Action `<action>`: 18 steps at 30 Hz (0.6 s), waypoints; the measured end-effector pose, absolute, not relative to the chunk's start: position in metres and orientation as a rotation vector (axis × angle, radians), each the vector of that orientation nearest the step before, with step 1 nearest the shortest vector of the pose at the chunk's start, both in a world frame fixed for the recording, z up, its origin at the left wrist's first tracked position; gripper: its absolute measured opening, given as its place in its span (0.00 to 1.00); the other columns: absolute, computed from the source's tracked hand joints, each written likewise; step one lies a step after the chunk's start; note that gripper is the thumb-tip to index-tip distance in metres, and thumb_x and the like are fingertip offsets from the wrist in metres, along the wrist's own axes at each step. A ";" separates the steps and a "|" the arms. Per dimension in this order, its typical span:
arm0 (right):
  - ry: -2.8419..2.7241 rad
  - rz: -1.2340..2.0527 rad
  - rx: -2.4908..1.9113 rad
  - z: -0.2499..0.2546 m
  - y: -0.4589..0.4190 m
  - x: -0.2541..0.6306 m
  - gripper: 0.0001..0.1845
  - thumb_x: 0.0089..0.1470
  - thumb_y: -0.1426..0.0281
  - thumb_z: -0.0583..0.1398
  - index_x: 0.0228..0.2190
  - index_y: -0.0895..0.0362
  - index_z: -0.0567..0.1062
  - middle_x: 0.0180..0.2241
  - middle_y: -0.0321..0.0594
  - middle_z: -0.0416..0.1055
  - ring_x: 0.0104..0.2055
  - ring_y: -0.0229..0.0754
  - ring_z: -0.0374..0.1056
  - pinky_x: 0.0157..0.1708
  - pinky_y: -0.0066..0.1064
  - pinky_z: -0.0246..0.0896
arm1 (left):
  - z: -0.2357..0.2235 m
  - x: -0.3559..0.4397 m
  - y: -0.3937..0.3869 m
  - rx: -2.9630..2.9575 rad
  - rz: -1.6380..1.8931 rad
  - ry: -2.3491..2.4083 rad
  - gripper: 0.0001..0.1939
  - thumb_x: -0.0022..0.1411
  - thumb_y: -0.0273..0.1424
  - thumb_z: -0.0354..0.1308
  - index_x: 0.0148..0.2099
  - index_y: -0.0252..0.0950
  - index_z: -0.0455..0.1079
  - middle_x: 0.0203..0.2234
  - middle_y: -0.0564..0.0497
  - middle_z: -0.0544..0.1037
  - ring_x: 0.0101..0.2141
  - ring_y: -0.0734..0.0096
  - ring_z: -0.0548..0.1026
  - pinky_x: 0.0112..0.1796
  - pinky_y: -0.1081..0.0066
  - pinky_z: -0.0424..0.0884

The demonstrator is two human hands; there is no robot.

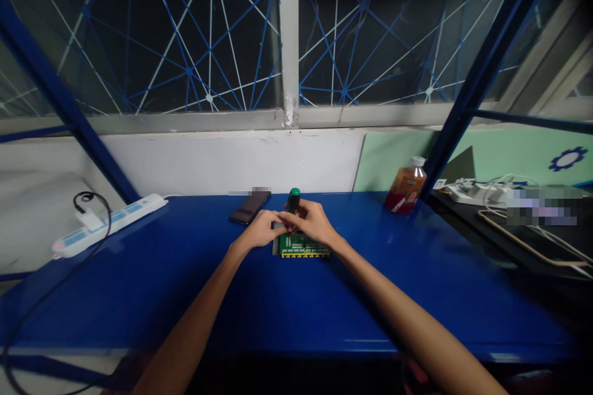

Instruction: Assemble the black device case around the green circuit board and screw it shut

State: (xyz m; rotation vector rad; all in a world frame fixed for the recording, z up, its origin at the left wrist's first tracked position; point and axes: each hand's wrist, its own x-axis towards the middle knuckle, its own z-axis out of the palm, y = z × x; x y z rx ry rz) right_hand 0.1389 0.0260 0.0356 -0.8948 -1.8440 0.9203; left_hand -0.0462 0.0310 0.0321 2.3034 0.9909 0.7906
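A screwdriver (294,200) with a green-topped dark handle stands upright over a green circuit board (303,247) with a row of yellow parts along its near edge. My right hand (314,222) is closed around the lower part of the screwdriver, above the board. Beside it, my left hand (262,229) is closed at the board's left side, its fingertips meeting those of my right hand. What lies between the left fingers is hidden, as is the screwdriver's tip. A grey edge shows under the board on the left.
On the blue table (278,308), a dark phone (249,208) lies just behind my left hand. A white power strip (111,225) with a black cable is at the left. A drink bottle (406,186) stands back right. Another phone (532,237) and white cables lie far right.
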 end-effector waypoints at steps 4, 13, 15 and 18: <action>-1.831 0.976 -0.846 0.036 0.025 0.138 0.17 0.53 0.55 0.61 0.30 0.57 0.70 0.22 0.37 0.73 0.24 0.41 0.73 0.24 0.31 0.67 | 0.031 -0.046 0.032 2.296 0.806 1.012 0.08 0.58 0.30 0.58 0.33 0.36 0.79 0.32 0.49 0.82 0.37 0.65 0.78 0.39 0.72 0.68; -1.797 0.960 -0.864 0.037 0.025 0.140 0.19 0.56 0.53 0.57 0.30 0.57 0.69 0.22 0.39 0.75 0.24 0.41 0.73 0.26 0.32 0.68 | 0.037 -0.046 0.028 2.265 0.810 0.958 0.09 0.60 0.32 0.58 0.36 0.35 0.78 0.34 0.50 0.82 0.38 0.64 0.78 0.42 0.71 0.68; -1.793 0.972 -0.857 0.036 0.026 0.139 0.19 0.56 0.52 0.57 0.30 0.57 0.69 0.22 0.39 0.75 0.23 0.41 0.73 0.25 0.32 0.68 | 0.037 -0.046 0.028 2.274 0.786 0.962 0.09 0.60 0.32 0.58 0.37 0.35 0.78 0.34 0.50 0.82 0.38 0.65 0.78 0.42 0.71 0.68; -1.789 0.993 -0.842 0.033 0.027 0.138 0.19 0.56 0.52 0.58 0.28 0.56 0.68 0.21 0.38 0.74 0.22 0.41 0.73 0.23 0.31 0.67 | 0.037 -0.047 0.029 2.293 0.772 0.976 0.08 0.60 0.31 0.58 0.35 0.35 0.78 0.33 0.50 0.82 0.37 0.65 0.78 0.41 0.72 0.68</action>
